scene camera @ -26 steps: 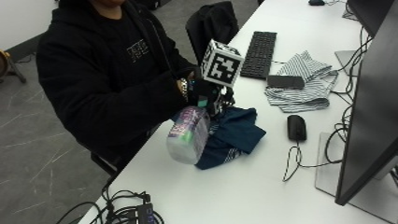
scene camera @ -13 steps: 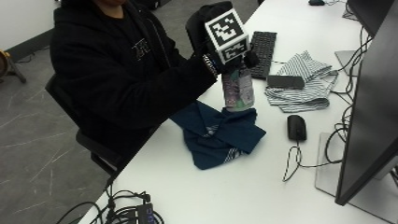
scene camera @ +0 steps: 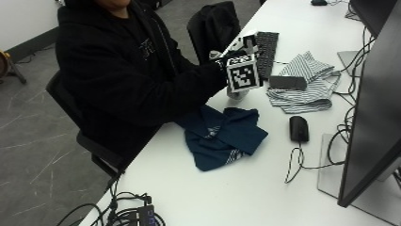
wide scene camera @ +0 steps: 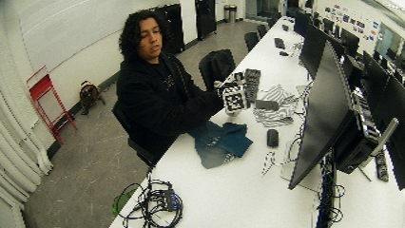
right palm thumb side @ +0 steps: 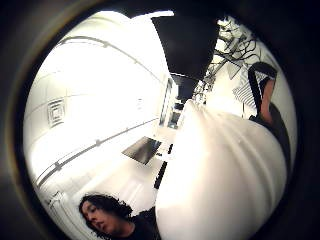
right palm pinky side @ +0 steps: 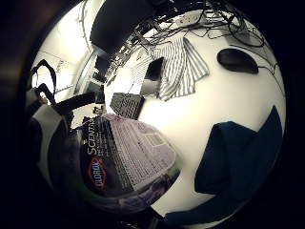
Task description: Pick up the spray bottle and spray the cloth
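"clorox", "scentiva" on spray bottle (right palm pinky side: 126, 162) label

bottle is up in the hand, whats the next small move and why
Probably bring the bottle over the blue cloth and point its nozzle down before spraying. The outside view shows the right hand holding it above the table, off to the keyboard side of the cloth, and the palm view shows the cloth beside the bottle, not under it.

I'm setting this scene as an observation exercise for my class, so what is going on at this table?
A person seated at a white table holds a spray bottle in the gloved right hand, raised above the table. A dark blue cloth lies crumpled on the table just below and in front of them. Beside it are a black mouse, a striped cloth and a keyboard. No spray is visible.
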A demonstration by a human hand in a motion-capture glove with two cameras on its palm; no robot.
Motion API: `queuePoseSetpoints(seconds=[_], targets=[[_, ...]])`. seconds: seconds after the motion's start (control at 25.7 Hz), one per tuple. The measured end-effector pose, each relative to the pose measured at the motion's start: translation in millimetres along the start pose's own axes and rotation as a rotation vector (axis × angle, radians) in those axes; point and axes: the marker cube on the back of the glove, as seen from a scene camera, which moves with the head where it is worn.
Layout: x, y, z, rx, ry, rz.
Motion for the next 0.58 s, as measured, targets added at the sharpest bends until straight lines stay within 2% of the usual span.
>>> queuePoseSetpoints(seconds=[0.58], targets=[[16, 2, 13, 0.031, 0.067, -0.047]])
